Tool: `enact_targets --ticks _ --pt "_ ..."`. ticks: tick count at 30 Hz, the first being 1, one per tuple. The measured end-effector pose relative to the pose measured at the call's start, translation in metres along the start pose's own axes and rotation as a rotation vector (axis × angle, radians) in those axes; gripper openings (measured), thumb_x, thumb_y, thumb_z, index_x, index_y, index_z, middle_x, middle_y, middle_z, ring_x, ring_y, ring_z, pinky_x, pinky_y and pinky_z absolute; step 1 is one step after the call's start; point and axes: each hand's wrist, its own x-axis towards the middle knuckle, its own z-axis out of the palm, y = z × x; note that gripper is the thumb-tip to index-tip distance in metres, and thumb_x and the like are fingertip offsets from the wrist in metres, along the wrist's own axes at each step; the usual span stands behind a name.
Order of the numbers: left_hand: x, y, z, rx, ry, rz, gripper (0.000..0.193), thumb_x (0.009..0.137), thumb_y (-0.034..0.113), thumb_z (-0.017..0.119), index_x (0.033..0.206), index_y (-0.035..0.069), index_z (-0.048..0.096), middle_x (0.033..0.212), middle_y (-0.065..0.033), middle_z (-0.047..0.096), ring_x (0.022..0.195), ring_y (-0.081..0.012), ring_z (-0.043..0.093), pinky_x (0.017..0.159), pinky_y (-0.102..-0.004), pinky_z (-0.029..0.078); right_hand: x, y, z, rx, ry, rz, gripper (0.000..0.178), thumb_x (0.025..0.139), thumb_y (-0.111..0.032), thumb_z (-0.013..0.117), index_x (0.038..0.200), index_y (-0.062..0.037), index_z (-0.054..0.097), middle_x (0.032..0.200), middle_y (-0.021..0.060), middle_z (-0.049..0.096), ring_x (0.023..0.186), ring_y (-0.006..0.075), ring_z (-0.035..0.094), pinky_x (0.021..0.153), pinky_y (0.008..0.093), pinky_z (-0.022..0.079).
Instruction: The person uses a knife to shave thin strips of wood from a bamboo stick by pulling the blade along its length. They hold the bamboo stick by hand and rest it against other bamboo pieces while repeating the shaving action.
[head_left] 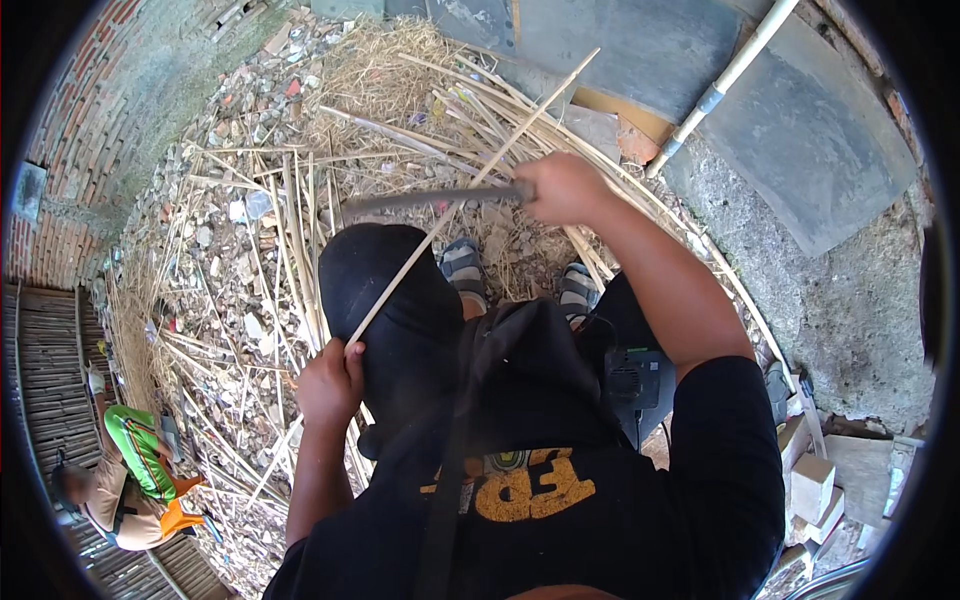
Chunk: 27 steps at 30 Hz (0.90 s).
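Note:
A long pale bamboo strip slants across my raised, dark-clothed leg, from lower left to upper right. My left hand is closed round it beside the knee, and more of the strip seems to come out below the fist. Farther forward, my right hand grips the handle of a machete. Its long dark blade points left and crosses the strip in front of my knee. Whether the blade touches the strip, I cannot tell.
Loose bamboo strips lie over stony rubble around my sandalled feet. Dry straw is heaped ahead. A grey wall with a pale pipe stands at right, near wooden blocks. Another person sits or crouches at lower left.

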Motion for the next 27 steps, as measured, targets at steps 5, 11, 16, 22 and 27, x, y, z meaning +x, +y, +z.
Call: enact_targets --ticks 5,11,16,22,27 --pt "0.007 0.001 -0.006 -0.03 -0.013 -0.006 0.04 0.101 0.04 0.056 0.08 0.007 0.052 0.068 -0.0218 0.063 0.064 -0.0468 0.062 0.057 -0.0562 0.046 0.013 0.068 0.007 0.171 0.18 0.197 0.031 0.076 -0.023 0.068 0.101 -0.0039 0.07 0.091 0.0182 0.072 0.085 0.0384 0.068 0.078 0.0438 0.055" --pt "0.002 -0.005 -0.003 -0.051 -0.022 -0.011 0.039 0.101 0.039 0.057 0.081 0.006 0.051 0.068 -0.022 0.062 0.065 -0.0467 0.061 0.058 -0.0561 0.045 0.004 0.007 0.009 0.089 -0.018 -0.031 0.027 0.075 -0.023 0.07 0.096 -0.0063 0.068 0.081 0.0176 0.069 0.081 0.0375 0.068 0.074 0.0457 0.054" --pt "0.006 -0.009 0.005 -0.119 0.015 0.025 0.039 0.101 0.038 0.057 0.079 0.006 0.05 0.066 -0.0211 0.061 0.064 -0.0464 0.061 0.057 -0.0558 0.045 0.006 0.016 0.004 0.068 0.087 -0.035 0.014 0.074 -0.018 0.07 0.085 -0.01 0.066 0.075 0.0157 0.066 0.075 0.037 0.066 0.069 0.048 0.051" --pt "0.001 -0.008 0.001 -0.155 0.062 0.059 0.039 0.101 0.036 0.058 0.079 0.004 0.05 0.065 -0.0218 0.059 0.064 -0.0456 0.06 0.057 -0.0541 0.044 0.002 0.012 0.0 -0.098 0.17 -0.041 0.025 0.074 -0.023 0.072 0.097 -0.0139 0.067 0.087 0.0133 0.071 0.088 0.0345 0.07 0.074 0.0486 0.055" --pt "-0.005 -0.013 -0.002 -0.294 -0.054 0.058 0.04 0.103 0.034 0.054 0.08 0.001 0.05 0.064 -0.0237 0.056 0.064 -0.046 0.058 0.057 -0.0524 0.042 -0.004 -0.006 -0.002 -0.14 0.157 -0.071 0.025 0.075 -0.021 0.071 0.098 -0.0127 0.067 0.087 0.013 0.071 0.088 0.0343 0.07 0.074 0.0482 0.055"
